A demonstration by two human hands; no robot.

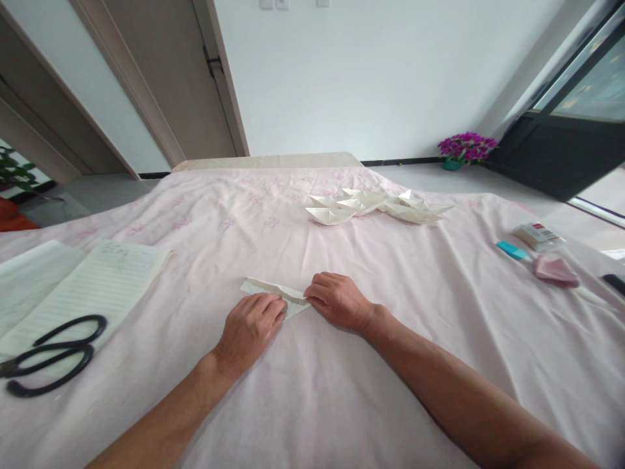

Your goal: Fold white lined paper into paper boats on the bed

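Observation:
A partly folded piece of white paper (pixel 294 309) lies on the pink cloth in front of me, with one long edge raised in a fold. My left hand (pixel 254 326) rests over its near side, fingers curled together and holding the paper down. At the paper's right end, my right hand (pixel 339 299) pinches the folded edge between thumb and fingers. Farther back stands a cluster of several folded paper boats (pixel 366 203). My palms cover part of the sheet, so its full outline is hidden.
Black-handled scissors (pixel 63 355) lie on an open lined notebook (pixel 117 273) at the left. On the right are a plastic-wrapped pack (pixel 537 236), a blue item (pixel 512 250) and a pink folded piece (pixel 555 270). The pink tablecloth (pixel 219 417) is wrinkled.

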